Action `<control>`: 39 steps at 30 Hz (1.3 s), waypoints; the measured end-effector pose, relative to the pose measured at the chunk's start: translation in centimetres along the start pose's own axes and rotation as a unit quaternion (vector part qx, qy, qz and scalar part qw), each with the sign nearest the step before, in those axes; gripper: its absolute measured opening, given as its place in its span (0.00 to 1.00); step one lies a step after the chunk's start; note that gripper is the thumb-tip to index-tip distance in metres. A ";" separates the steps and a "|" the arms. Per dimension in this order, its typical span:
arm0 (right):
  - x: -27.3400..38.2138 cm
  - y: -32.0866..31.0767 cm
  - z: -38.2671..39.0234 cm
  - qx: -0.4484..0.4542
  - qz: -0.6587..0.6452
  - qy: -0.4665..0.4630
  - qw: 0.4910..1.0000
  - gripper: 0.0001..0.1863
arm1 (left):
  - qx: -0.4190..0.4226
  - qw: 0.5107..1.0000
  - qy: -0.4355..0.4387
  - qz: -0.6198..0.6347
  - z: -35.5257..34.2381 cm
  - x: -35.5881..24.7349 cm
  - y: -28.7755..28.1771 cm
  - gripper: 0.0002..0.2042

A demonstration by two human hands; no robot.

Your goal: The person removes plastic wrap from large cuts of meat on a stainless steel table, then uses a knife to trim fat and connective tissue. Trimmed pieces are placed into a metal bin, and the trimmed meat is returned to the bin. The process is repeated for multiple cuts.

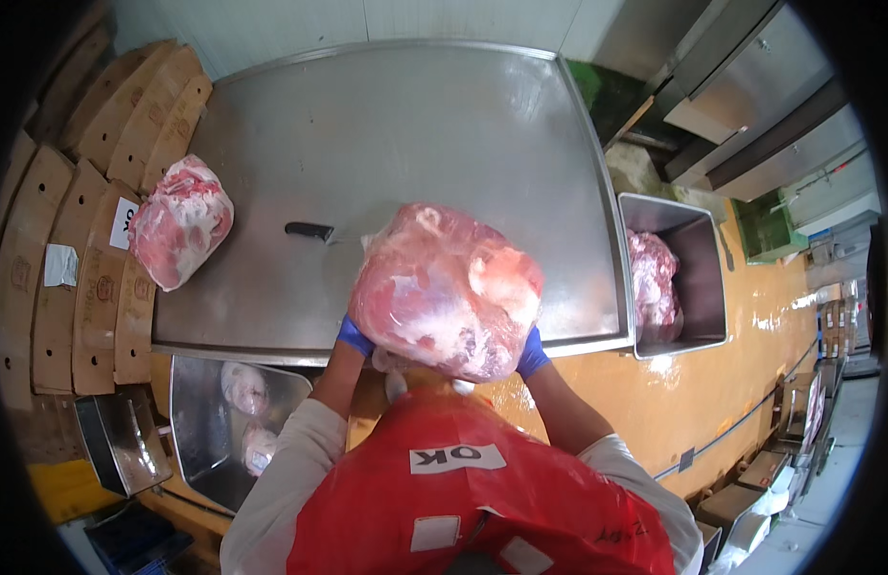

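A large piece of pink meat (439,287), seemingly in clear plastic, is held at the front edge of the steel table (300,125). My left hand (355,335) grips its lower left side and my right hand (531,353) its lower right, both in blue gloves with fingers partly hidden beneath the meat. A black-handled knife (305,230) lies left of it on the table, and another raw meat piece (180,220) rests at the table's left end.
Stacked cardboard boxes (60,307) border the table on the left. A steel bin (703,278) with meat stands at the right, another (199,422) with wrapped pieces at lower left. A green crate (765,230) and steel panels (750,86) are at the upper right, above a yellow floor (750,316).
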State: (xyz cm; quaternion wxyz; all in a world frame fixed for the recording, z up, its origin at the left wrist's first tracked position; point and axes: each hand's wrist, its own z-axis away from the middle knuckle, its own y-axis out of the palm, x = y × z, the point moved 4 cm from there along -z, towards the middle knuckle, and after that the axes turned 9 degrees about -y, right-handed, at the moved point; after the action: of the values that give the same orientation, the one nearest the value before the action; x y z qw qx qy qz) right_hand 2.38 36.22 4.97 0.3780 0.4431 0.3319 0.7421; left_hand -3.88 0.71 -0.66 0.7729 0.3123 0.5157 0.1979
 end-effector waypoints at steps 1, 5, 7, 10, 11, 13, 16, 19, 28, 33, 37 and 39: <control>0.4 1.1 -0.7 -0.012 -0.011 0.000 1.000 0.27 | -0.007 1.000 -0.007 0.009 -0.3 -0.2 -0.3 0.21; -1.2 4.8 -3.1 0.031 0.035 -0.035 0.998 0.24 | -0.041 0.986 -0.114 0.117 2.3 -5.4 -2.6 0.20; 3.7 6.0 -4.4 -0.038 0.061 -0.046 0.996 0.22 | -0.056 0.984 -0.110 0.126 -0.3 -7.9 5.7 0.17; 8.3 12.2 -8.3 -0.040 0.102 0.004 0.994 0.16 | -0.058 0.989 -0.054 0.124 -4.5 -12.2 7.5 0.14; 9.8 13.1 -10.5 -0.006 0.113 0.009 0.994 0.14 | -0.095 0.989 -0.036 0.110 -6.4 -13.9 7.4 0.12; 14.4 12.2 -12.2 -0.004 0.127 -0.035 0.991 0.11 | -0.061 0.989 -0.118 0.069 -7.9 -17.7 18.3 0.11; 15.8 18.3 -14.9 -0.051 0.193 -0.097 0.975 0.10 | 0.177 0.982 -0.065 0.001 -10.5 -22.3 16.0 0.05; 18.1 18.5 -9.6 0.085 0.750 -0.348 0.556 0.24 | -0.072 0.997 -0.041 0.005 -6.8 -19.3 19.2 0.03; 7.7 7.8 -2.9 -0.144 0.366 -0.146 0.908 0.04 | -0.180 0.967 -0.128 0.127 2.9 -10.2 4.4 0.02; 8.2 10.5 2.1 -0.064 0.507 -0.174 0.842 0.09 | -0.062 0.979 -0.097 -0.171 8.5 -11.1 4.8 0.06; 8.3 12.2 5.4 -0.047 0.625 -0.240 0.741 0.10 | -0.167 0.950 -0.193 -0.178 12.9 -13.1 9.6 0.06; 8.4 13.5 5.1 -0.106 0.630 -0.323 0.698 0.10 | -0.171 0.935 -0.165 -0.263 12.4 -13.5 10.3 0.08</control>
State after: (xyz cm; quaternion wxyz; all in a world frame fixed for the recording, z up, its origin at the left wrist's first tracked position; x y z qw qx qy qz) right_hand 0.74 37.50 21.54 -0.0500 0.7178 -0.2482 0.6485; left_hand 2.41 -3.72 18.91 0.9132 0.0571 0.4030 0.0182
